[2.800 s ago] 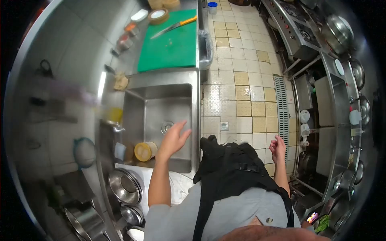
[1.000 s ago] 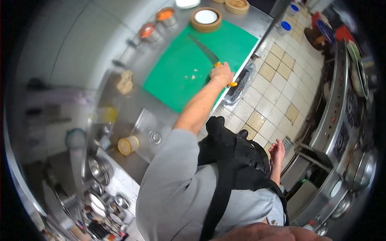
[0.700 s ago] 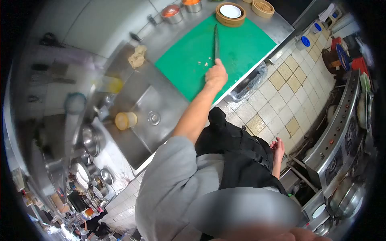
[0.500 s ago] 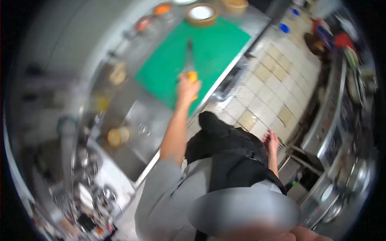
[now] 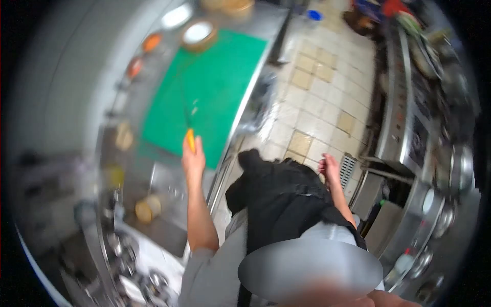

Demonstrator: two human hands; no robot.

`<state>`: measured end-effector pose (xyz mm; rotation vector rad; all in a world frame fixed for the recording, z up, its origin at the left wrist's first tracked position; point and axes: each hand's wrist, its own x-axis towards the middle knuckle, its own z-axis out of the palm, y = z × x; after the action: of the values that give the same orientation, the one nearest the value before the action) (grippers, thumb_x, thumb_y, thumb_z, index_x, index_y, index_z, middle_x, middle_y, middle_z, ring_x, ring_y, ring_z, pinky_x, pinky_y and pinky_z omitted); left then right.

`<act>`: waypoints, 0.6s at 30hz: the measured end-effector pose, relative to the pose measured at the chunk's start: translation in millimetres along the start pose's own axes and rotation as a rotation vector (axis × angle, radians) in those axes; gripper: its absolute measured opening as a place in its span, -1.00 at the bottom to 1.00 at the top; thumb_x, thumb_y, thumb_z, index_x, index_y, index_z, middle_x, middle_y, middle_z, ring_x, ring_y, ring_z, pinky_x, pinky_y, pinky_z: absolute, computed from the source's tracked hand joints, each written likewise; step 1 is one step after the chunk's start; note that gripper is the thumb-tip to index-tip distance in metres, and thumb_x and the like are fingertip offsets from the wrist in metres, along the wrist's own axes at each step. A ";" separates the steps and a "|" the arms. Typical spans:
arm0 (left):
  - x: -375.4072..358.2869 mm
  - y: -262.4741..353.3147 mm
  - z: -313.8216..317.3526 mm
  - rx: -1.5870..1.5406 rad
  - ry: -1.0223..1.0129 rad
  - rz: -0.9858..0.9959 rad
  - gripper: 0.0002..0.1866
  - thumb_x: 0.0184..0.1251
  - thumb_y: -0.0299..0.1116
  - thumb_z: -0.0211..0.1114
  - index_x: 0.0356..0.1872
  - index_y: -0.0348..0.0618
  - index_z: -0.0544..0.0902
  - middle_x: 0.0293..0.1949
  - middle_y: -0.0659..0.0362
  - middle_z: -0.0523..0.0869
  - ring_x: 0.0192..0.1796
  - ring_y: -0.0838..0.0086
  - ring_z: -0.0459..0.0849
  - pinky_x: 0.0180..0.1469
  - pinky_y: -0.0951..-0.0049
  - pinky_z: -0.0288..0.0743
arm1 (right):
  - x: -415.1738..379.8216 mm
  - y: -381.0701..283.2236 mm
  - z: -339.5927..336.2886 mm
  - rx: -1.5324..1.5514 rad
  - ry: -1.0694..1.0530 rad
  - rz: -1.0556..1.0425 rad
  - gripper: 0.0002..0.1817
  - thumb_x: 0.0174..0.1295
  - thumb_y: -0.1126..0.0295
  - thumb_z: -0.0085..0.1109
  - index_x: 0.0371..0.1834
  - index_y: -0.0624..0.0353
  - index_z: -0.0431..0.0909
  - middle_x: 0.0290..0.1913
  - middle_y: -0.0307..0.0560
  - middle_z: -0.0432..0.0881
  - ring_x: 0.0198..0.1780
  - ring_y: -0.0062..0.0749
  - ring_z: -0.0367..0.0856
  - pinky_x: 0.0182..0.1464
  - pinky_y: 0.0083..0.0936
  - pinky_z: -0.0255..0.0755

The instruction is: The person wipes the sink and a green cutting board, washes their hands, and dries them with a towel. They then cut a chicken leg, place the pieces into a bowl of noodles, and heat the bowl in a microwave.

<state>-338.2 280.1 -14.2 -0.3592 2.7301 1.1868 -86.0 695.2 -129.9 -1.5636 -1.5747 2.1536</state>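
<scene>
My left hand (image 5: 193, 161) is wrapped round the yellow handle of a knife (image 5: 191, 139). Its thin blade, blurred, points away from me over a green cutting board (image 5: 230, 87). Small pale bits (image 5: 194, 108) lie on the board beside the blade. At my right side, above the tiled floor, my right hand (image 5: 330, 168) hangs with loosely bent fingers and holds nothing that I can see.
A round brown-rimmed container (image 5: 198, 35) stands at the board's far end. Orange-topped containers (image 5: 151, 42) line the wall side. Nearer me is a jar (image 5: 148, 209) on the metal counter. A stove (image 5: 396, 102) runs along the right, with a floor drain (image 5: 348, 168) before it.
My left hand has drawn back toward the board's near end with the knife. The view has turned and shifted, so the counter appears further left. My right hand still hangs at my side.
</scene>
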 end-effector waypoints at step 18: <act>-15.4 -99.7 -37.2 0.254 0.241 -0.086 -0.42 0.56 -0.04 0.09 0.51 0.07 0.26 -0.39 -0.21 0.72 -0.33 -0.18 0.71 -0.34 -0.05 0.50 | 39.6 -14.0 -17.5 -0.203 -0.124 -0.012 -0.61 0.53 0.06 0.02 0.18 0.12 0.53 -0.36 -0.26 0.59 -0.41 -0.60 0.55 -0.36 -0.64 0.47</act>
<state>-297.5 189.5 -55.4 -0.6137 2.9874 0.8083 -99.3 735.7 -146.0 -1.4918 -1.8891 2.1829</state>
